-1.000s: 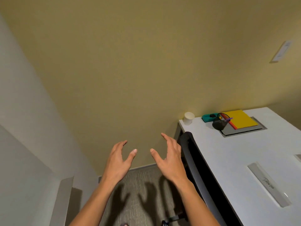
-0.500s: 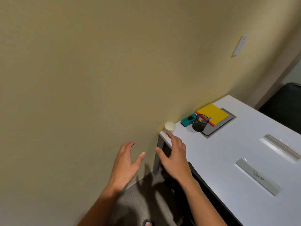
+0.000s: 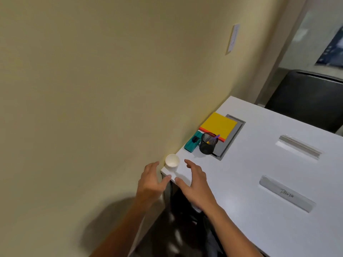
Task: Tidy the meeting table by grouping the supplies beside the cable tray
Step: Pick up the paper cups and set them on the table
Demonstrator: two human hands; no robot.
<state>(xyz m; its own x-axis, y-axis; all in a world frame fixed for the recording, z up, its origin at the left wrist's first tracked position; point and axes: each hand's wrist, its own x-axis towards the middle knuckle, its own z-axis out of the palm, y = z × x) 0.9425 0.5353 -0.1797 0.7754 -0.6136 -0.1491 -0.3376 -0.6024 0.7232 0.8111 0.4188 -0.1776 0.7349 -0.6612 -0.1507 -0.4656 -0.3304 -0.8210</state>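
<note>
We see both hands spread near the corner of the white counter (image 3: pixel 250 182), each with its fingers apart and gripping nothing. The left hand (image 3: pixel 150 184) hangs just off the counter's edge, against the beige wall (image 3: pixel 92 89), thumb pointing toward the corner. The right hand (image 3: pixel 194 184) is over the counter, index finger stretched toward the small white paper cup (image 3: pixel 172 160). The cup stands upright at the very corner, between the 2 hands, touched by neither.

Farther along the wall edge sit the other supplies: a teal object (image 3: pixel 192 143), a black mesh pen cup (image 3: pixel 207 143) holding a purple pen, and a yellow pad (image 3: pixel 219 125) with an orange strip along its near edge. The pad lies partly on the grey cable tray (image 3: pixel 235 128) set into the counter; the pen cup stands at the tray's near end. 2 clear name plates (image 3: pixel 286 193) lie well apart from them, and a dark chair (image 3: pixel 306 97) stands at the far side.
</note>
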